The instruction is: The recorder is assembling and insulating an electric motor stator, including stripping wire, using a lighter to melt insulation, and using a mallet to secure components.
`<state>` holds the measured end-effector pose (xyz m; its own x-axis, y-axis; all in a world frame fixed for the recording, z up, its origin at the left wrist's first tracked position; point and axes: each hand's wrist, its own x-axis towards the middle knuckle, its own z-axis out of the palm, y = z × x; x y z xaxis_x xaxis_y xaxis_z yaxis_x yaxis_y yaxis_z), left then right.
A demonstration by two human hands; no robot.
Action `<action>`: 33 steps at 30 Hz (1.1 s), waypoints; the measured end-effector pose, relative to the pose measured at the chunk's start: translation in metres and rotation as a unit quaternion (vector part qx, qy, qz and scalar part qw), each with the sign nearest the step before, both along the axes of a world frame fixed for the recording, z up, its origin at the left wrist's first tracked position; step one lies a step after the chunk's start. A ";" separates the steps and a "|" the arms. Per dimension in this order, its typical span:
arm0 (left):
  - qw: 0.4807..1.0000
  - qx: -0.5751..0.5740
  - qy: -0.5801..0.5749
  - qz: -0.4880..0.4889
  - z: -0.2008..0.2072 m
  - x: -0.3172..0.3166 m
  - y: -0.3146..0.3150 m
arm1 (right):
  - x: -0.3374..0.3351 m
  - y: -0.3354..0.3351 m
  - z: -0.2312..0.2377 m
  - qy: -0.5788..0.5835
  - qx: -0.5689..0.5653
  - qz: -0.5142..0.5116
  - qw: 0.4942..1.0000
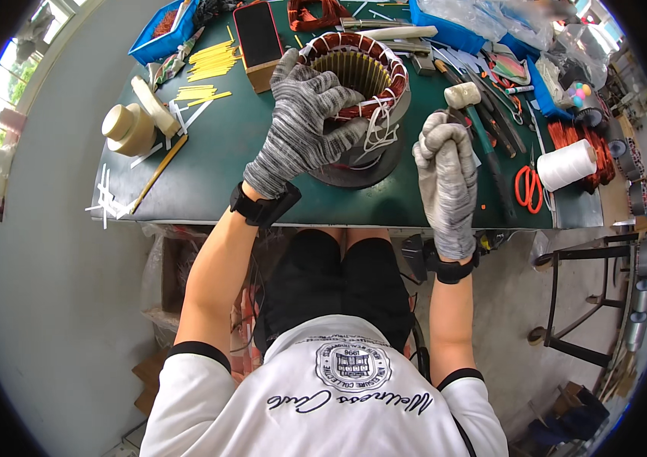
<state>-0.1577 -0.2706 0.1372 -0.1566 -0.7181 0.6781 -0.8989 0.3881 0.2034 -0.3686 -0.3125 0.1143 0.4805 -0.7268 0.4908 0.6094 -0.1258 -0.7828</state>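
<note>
One copper-wound ring [394,76] is sitting mid-way along the green table [209,183], above a round dark base [361,177]; white cord [381,131] is hanging loose at its near right side. Left hand [304,126], grey-gloved, is lying over the ring's near left rim, fingers and thumb spread; how firmly it is gripping, cannot tell. Right hand [447,171], gloved alike, is curling closed to the ring's right, well apart from the left; contents, if any, cannot tell. White-headed mallet [462,95] is lying just beside it. Farther right, red-handled scissors [528,190] are lying near a white spool [567,164].
</note>
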 end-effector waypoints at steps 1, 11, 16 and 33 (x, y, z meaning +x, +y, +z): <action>1.000 -0.002 -0.001 0.001 -0.001 -0.001 -0.002 | 0.003 0.000 -0.008 -0.011 0.002 -0.034 0.999; 1.000 -0.009 0.006 -0.006 -0.002 -0.001 -0.002 | 0.013 -0.002 -0.038 0.280 -0.520 -0.399 0.702; 1.000 -0.008 0.011 -0.006 -0.001 -0.001 -0.002 | 0.019 -0.007 -0.030 0.222 -0.571 -0.403 0.680; 1.000 -0.006 0.008 0.009 -0.002 0.000 -0.002 | -0.006 -0.035 -0.025 0.239 -0.637 -0.286 0.675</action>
